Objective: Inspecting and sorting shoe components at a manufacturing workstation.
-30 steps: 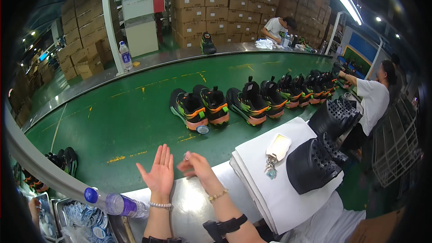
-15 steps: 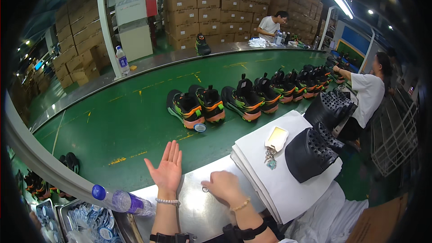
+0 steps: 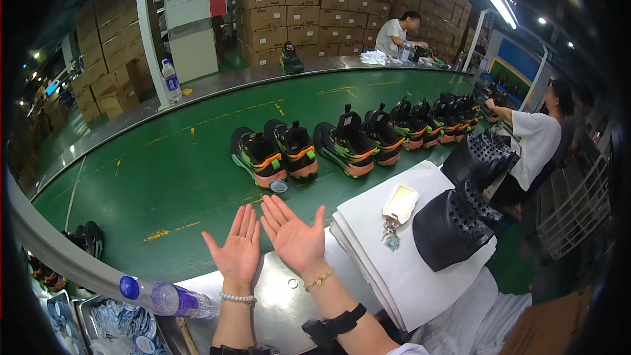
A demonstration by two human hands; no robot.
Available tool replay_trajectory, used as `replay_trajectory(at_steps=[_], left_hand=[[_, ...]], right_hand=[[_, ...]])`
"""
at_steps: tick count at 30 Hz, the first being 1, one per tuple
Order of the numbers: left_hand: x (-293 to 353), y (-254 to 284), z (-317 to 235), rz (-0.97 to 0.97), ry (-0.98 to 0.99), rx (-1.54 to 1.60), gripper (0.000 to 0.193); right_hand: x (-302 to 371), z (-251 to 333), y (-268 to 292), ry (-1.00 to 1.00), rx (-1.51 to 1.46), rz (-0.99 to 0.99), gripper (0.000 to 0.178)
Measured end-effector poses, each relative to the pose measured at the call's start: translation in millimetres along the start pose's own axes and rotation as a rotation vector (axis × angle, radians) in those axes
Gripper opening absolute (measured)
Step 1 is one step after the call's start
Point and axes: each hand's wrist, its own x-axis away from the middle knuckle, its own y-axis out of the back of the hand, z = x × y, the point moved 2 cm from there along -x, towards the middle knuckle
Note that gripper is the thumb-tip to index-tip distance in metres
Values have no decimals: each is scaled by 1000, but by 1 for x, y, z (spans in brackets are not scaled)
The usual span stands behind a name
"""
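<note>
Both palms are turned up, side by side, over the metal table edge and the green belt. My left hand [image 3: 238, 253] is flat with the thumb spread and nothing in it. My right hand [image 3: 296, 240] is just as flat and bare, its fingertips close to the left ones. On the metal tabletop [image 3: 276, 309], between my wrists, lies a small ring [image 3: 293, 283]. Beyond my fingers stands the nearest pair of black, orange and green sneakers [image 3: 259, 161], with a round blue-and-white tag [image 3: 279, 187] at the heel.
More sneakers [image 3: 407, 125] line the green belt [image 3: 151, 184]. White paper sheets [image 3: 355, 236] on my right carry a keychain [image 3: 399, 205] and black perforated clogs [image 3: 447, 230]. A bottle [image 3: 174, 299] lies left, beside trays of tags [image 3: 125, 325]. Two people [image 3: 536, 135] work farther off.
My right hand has gone from curled, palm down by the ring, to flat and palm up beside my left hand. The nearest shoes appear slightly farther left.
</note>
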Motion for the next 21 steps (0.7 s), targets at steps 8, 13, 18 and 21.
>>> replay_trajectory(at_steps=[8, 13, 18, 21], left_hand=[[1, -2, 3, 2, 24, 20, 100], [1, -5, 4, -30, 36, 47, 102], [1, -3, 6, -25, 36, 43, 102], [1, -3, 6, -23, 35, 34, 101]], right_hand=[[5, -1, -25, -106, -45, 68, 104], [9, 4, -33, -126, -24, 99, 106], [11, 7, -34, -119, -21, 103, 106], [11, 9, -32, -109, -7, 100, 106]])
